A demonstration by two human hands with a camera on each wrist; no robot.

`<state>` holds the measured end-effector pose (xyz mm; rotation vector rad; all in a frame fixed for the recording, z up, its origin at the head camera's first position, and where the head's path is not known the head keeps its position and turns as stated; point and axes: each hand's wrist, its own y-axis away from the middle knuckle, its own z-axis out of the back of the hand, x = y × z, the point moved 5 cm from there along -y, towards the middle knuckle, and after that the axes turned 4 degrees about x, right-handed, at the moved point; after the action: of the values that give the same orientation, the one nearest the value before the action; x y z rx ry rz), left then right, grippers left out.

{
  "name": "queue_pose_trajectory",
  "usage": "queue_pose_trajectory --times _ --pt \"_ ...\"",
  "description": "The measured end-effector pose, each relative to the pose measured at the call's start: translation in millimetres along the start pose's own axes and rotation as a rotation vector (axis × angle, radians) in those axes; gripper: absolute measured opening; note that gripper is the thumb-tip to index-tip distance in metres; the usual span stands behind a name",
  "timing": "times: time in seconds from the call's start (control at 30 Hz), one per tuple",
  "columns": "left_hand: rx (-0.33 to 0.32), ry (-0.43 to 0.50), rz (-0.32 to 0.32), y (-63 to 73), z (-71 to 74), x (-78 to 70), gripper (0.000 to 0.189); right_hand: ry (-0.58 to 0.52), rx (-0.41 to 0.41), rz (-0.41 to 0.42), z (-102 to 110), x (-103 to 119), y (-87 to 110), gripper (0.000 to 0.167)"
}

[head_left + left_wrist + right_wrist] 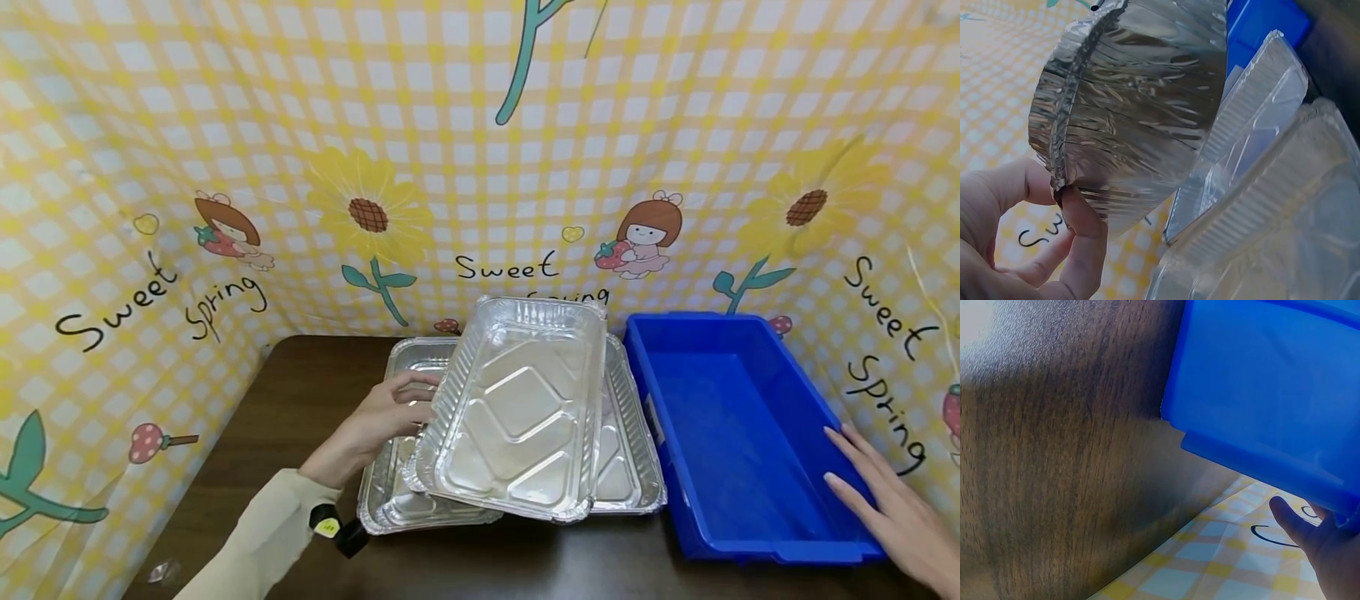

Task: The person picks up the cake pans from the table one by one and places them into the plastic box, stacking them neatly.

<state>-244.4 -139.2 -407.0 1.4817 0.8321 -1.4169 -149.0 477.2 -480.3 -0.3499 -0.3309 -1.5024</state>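
My left hand (390,410) pinches the left rim of a rectangular foil tray (517,408), thumb on one side and fingers on the other, as the left wrist view shows. That tray lies tilted over two more foil trays, a left one (401,500) and a right one (618,467), hiding much of both. My right hand (892,500) is at the right rim of a blue plastic bin (750,450), its fingers fairly straight and reaching over the edge. In the right wrist view the thumb (1291,525) sticks out beside the bin's rim.
Beneath everything is a dark wooden table (300,400). A yellow checked cloth (480,167) with printed flowers and lettering hangs behind and along both sides. A small clear scrap (163,572) lies near the table's front left.
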Motion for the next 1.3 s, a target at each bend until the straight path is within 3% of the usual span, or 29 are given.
queue_pose_trajectory --times 0.17,0.43,0.8,1.13,1.3 --pt "0.006 0.069 -0.007 -5.3 -16.3 4.9 0.052 -0.007 -0.005 0.004 0 1 0.8 0.070" --pt "-0.055 0.140 -0.011 -12.4 -39.1 10.9 0.051 -0.020 0.001 -0.002 -1 -1 1.9 0.070" --pt "-0.146 0.150 -0.019 -17.1 -62.0 12.1 0.046 -0.019 -0.020 0.003 -1 -1 1.9 0.070" --pt "-0.108 0.186 -0.027 -30.4 -91.0 10.9 0.050 -0.021 -0.019 -0.001 -1 -1 0.7 0.070" --pt "-0.119 0.205 -0.030 -35.4 -104.6 9.3 0.050 -0.030 -0.015 -0.013 -1 0 0.3 0.071"
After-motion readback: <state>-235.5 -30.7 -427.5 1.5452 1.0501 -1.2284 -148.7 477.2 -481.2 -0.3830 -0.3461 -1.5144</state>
